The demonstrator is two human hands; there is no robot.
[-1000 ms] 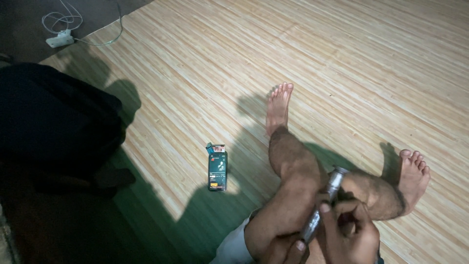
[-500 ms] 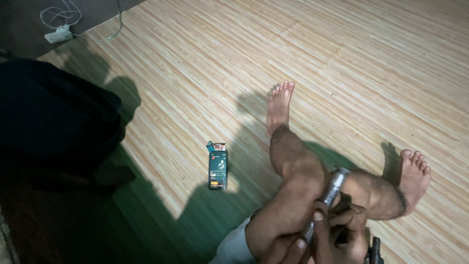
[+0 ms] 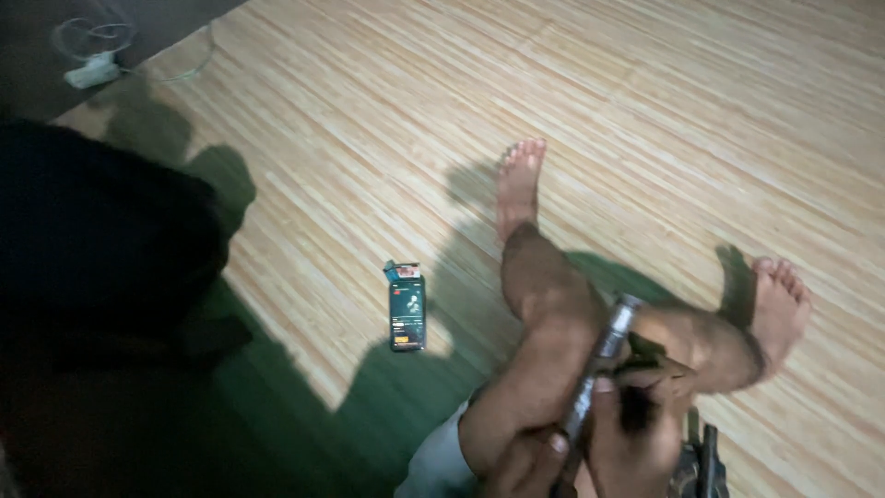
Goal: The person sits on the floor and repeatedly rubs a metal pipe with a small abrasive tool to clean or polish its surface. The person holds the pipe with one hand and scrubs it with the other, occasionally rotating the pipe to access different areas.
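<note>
I am sitting on a floor, looking down over my bare legs, and both my hands sit at the bottom edge of the view holding a slim metal tool (image 3: 599, 369), a silvery tube that slants up and to the right across my knee. My left hand (image 3: 527, 461) wraps the tool's lower end, fingers (image 3: 553, 444) closed around it with one nail showing. My right hand (image 3: 641, 433) is just beside it on the right, its thumb pressed against the middle of the tube and the rest of its fingers curled narrow near a small dark part there; whether they grip that part I cannot tell. The tool's bright tip pokes out above both hands. To the left of my knee, well apart from my hands, a phone (image 3: 407, 314) lies flat with its dark screen lit, and a small blue and red packet (image 3: 402, 271) touches its top end. The floor (image 3: 645, 111) is pale wood strips, crossed by long shadows. A large dark shape (image 3: 92, 258) fills the left side. At the far top left a white power strip (image 3: 90, 72) lies with a looped cable.
</note>
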